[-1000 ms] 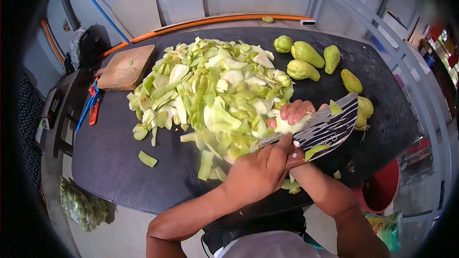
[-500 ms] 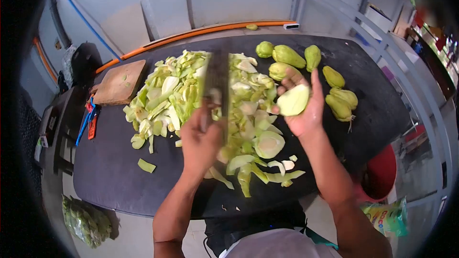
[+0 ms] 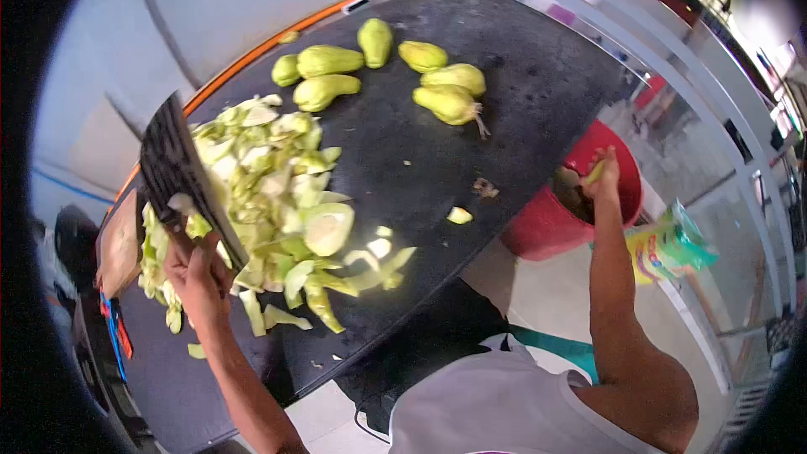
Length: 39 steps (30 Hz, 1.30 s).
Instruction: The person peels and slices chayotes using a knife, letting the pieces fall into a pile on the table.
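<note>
My left hand (image 3: 199,273) is wrapped round the handle of a broad cleaver (image 3: 178,160), its wide dark blade raised over the left side of a heap of chayote slices and peelings (image 3: 267,170). Off the table's right edge, my right hand (image 3: 609,178) reaches into the mouth of a red bucket (image 3: 538,227). Its fingers are closed on a pale green chayote piece (image 3: 595,173), partly hidden by the hand. The bucket's dark contents are hard to make out.
Several whole chayotes (image 3: 330,60) lie toward the back of the black table (image 3: 538,59). A wooden chopping board (image 3: 120,244) lies at the far left. Beside the bucket on the floor is a green plastic bag (image 3: 672,244). A grey metal railing (image 3: 672,55) runs along the right.
My view has turned to the right. My right hand has carried the cut chayote from above the table down to the red bucket. The cleaver stays in my left hand, now tilted.
</note>
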Available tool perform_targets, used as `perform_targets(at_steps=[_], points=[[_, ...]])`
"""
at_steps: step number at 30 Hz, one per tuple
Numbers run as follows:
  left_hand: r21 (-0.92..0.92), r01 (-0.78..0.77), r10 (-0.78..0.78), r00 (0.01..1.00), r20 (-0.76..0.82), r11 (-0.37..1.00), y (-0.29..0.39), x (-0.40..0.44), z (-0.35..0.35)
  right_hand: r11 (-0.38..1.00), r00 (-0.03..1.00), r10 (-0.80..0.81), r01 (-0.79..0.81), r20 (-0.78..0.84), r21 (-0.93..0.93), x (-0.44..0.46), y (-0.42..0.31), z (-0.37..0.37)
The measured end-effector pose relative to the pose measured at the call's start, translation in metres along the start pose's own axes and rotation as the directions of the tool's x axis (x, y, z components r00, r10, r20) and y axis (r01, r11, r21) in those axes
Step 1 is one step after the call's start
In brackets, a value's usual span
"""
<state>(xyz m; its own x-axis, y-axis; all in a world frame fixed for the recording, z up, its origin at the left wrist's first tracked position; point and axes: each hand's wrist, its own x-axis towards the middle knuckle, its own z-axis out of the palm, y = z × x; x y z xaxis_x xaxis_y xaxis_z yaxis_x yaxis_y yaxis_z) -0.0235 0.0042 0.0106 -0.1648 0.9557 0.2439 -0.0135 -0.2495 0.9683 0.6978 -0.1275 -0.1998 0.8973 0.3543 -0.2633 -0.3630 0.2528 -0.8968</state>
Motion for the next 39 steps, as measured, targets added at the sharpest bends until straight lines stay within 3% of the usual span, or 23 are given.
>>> perform_targets(at_steps=[1, 2, 4, 5, 6, 7, 8, 9, 11, 12, 13, 15, 17, 20, 24, 27, 31, 33, 35, 36, 37, 38, 39], points=[[-0.060, -0.003, 0.003, 1.000, -0.006, 0.998, -0.001, -0.002, 0.004, 0.990, 0.990, 0.140, -0.140, -0.030, -0.006, 0.017, 0.008, -0.013], [-0.071, 0.015, -0.014, 1.000, 0.027, 0.997, -0.001, 0.000, 0.005, 0.958, 0.990, -0.084, 0.050, -0.110, -0.283, 0.029, 0.004, -0.022], [-0.057, 0.062, -0.060, 0.998, 0.037, 0.996, -0.007, 0.007, 0.000, 0.577, 0.864, -0.503, 0.311, -0.028, -0.756, 0.051, 0.004, -0.013], [-0.044, 0.076, -0.076, 0.997, 0.009, 0.996, -0.009, 0.009, -0.010, 0.549, 0.792, -0.604, 0.491, 0.084, -0.676, 0.019, -0.025, 0.013], [-0.005, 0.097, -0.097, 0.995, 0.003, 0.995, -0.008, 0.012, -0.014, 0.358, 0.540, -0.820, 0.742, 0.189, -0.567, -0.016, -0.043, 0.044], [0.033, 0.134, -0.132, 0.990, -0.049, 0.990, -0.002, 0.011, -0.010, 0.389, 0.477, -0.840, 0.862, 0.260, -0.324, -0.059, -0.070, 0.086], [-0.025, 0.189, -0.190, 0.980, -0.058, 0.982, 0.004, 0.009, -0.008, 0.517, 0.518, -0.799, 0.851, 0.307, -0.091, -0.115, -0.086, 0.128], [-0.011, 0.160, -0.161, 0.983, -0.086, 0.987, -0.008, 0.014, -0.013, 0.537, 0.538, -0.734, 0.834, 0.416, -0.131, -0.195, -0.104, 0.170], [-0.118, 0.195, -0.207, 0.972, -0.107, 0.974, 0.005, 0.007, -0.003, 0.437, 0.301, -0.600, 0.900, 0.742, -0.011, -0.288, -0.097, 0.219], [-0.123, 0.200, -0.213, 0.971, -0.108, 0.972, 0.005, 0.007, -0.005, 0.094, -0.099, -0.488, 0.982, 0.867, 0.166, -0.307, -0.089, 0.239], [-0.131, 0.203, -0.217, 0.971, -0.102, 0.970, 0.005, 0.008, -0.005, 0.200, -0.242, -0.231, 0.936, 0.942, 0.289, -0.351, -0.087, 0.259], [-0.117, 0.196, -0.210, 0.971, -0.113, 0.973, 0.010, 0.006, -0.004, 0.129, -0.658, 0.006, 0.747, 0.753, 0.652, -0.379, -0.050, 0.293], [-0.103, 0.172, -0.184, 0.975, -0.127, 0.980, 0.008, 0.007, -0.006, 0.150, -0.523, 0.174, 0.851, 0.834, 0.503, -0.410, -0.025, 0.299], [-0.125, 0.208, -0.218, 0.973, -0.073, 0.970, 0.013, 0.006, -0.006, 0.078, -0.446, 0.439, 0.883, 0.780, 0.462, -0.418, -0.006, 0.322], [-0.192, 0.265, -0.260, 0.964, 0.047, 0.945, 0.007, 0.006, -0.008, 0.077, -0.451, 0.519, 0.871, 0.726, 0.486, -0.416, 0.002, 0.345], [-0.207, 0.312, -0.302, 0.950, 0.078, 0.927, 0.009, 0.008, -0.008, 0.159, -0.414, 0.569, 0.903, 0.711, 0.399, -0.419, 0.004, 0.345], [-0.231, 0.373, -0.367, 0.927, 0.072, 0.899, 0.015, 0.004, -0.008, 0.170, -0.287, 0.352, 0.956, 0.891, 0.241, -0.424, 0.001, 0.343], [-0.264, 0.399, -0.391, 0.917, 0.082, 0.878, 0.017, 0.004, -0.009, 0.343, -0.087, 0.178, 0.939, 0.980, 0.020, -0.417, -0.001, 0.353], [-0.310, 0.424, -0.412, 0.905, 0.107, 0.851, 0.014, 0.005, -0.010, 0.453, -0.086, 0.047, 0.890, 0.995, 0.056, -0.393, -0.006, 0.371], [-0.265, 0.400, -0.391, 0.916, 0.085, 0.878, 0.014, 0.005, -0.009, 0.707, 0.050, 0.190, 0.686, 0.980, -0.172, -0.386, -0.016, 0.378], [-0.155, 0.325, -0.326, 0.945, 0.021, 0.933, 0.011, 0.004, -0.007, 0.842, 0.129, 0.364, 0.379, 0.923, -0.385, -0.381, -0.025, 0.382], [-0.040, 0.248, -0.249, 0.968, -0.032, 0.968, 0.006, 0.004, -0.005, 0.898, 0.199, 0.419, 0.055, 0.886, -0.437, -0.374, -0.024, 0.382], [0.078, 0.170, -0.164, 0.983, -0.076, 0.982, 0.003, 0.003, -0.002, 0.919, 0.245, 0.392, -0.058, 0.887, -0.391, -0.370, -0.015, 0.384]])
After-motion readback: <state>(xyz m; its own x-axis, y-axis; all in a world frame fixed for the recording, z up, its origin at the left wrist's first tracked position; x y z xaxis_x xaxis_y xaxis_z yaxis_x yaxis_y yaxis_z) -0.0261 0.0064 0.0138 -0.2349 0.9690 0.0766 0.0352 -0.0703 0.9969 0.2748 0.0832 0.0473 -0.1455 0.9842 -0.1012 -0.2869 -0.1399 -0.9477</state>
